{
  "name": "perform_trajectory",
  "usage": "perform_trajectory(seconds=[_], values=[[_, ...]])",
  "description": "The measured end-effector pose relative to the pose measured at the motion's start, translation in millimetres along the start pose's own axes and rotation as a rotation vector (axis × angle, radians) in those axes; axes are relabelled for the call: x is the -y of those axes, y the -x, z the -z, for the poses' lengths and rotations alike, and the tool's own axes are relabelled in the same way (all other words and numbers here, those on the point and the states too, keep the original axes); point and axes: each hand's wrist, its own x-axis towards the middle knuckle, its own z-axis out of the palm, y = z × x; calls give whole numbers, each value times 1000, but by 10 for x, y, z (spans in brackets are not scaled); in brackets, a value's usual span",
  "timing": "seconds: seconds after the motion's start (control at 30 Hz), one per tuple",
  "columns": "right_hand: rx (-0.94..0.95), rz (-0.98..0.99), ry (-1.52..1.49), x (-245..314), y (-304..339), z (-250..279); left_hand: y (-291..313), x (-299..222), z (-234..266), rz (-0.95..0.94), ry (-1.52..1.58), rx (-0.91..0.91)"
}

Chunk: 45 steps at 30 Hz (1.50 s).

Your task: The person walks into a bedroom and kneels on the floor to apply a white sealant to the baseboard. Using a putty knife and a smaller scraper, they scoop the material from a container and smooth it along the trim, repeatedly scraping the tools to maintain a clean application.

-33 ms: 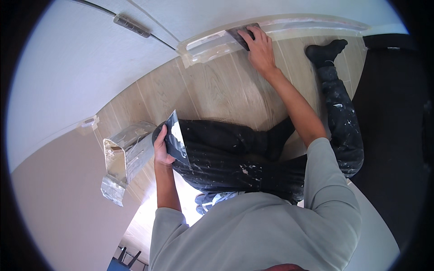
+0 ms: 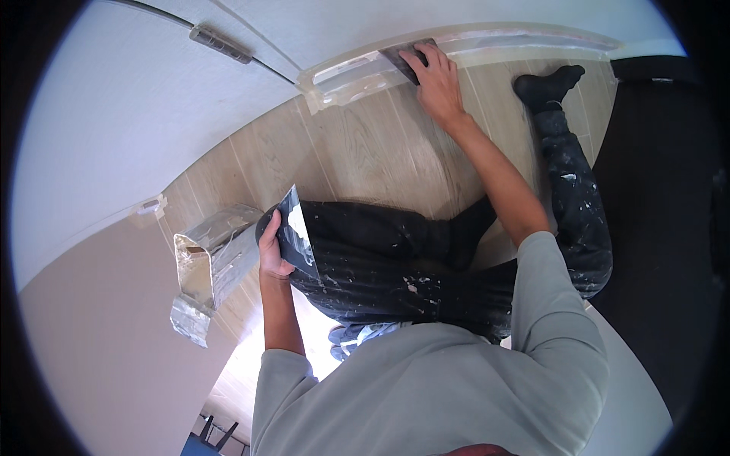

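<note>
My left hand [image 2: 272, 251] is closed on a wide flat putty knife [image 2: 306, 254] with a smear of white filler [image 2: 297, 226] on its face, held over my left thigh. My right arm stretches far forward. Its hand [image 2: 441, 90] grips a dark flat scraper blade [image 2: 401, 62] from above, fingers bent, with the blade against the low strip [image 2: 525, 44] along the foot of the white wall. Left of the blade, whitish filler and masking tape [image 2: 323, 99] edge the strip where it meets the wood-look floor [image 2: 357, 144].
A boxy silvery container [image 2: 220, 254], its open end smeared, lies beside my left knee. My legs in paint-spotted black trousers [image 2: 411, 285] spread across the floor, one socked foot [image 2: 549, 87] near the wall. A black panel [image 2: 654, 213] stands right; a hinged white door [image 2: 220, 43] is at upper left.
</note>
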Motion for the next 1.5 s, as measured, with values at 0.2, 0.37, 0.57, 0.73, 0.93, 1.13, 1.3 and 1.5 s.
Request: perform_trajectory(seconds=[0.2,0.37,0.57,0.73,0.93,1.13,1.3,1.5], values=[[106,5,13,-101,14,153,-6,10,-12,-30,-19,-40],[-19,-1,24,-197,31,260,-29,6,33,-34,-39,-22],[3,-18,31,-334,5,134,-36,26,35,-57,-23,-88],[3,12,40,-388,30,131,-34,12,78,-35,-83,-66],[47,12,51,-526,93,293,-30,7,20,-65,-62,-126],[-40,2,45,-627,57,278,-22,63,-238,-115,-154,-320],[-53,-7,71,-672,45,177,-40,58,-180,-104,-145,-307],[-5,-2,60,-702,23,238,-44,65,-185,-116,-169,-297]])
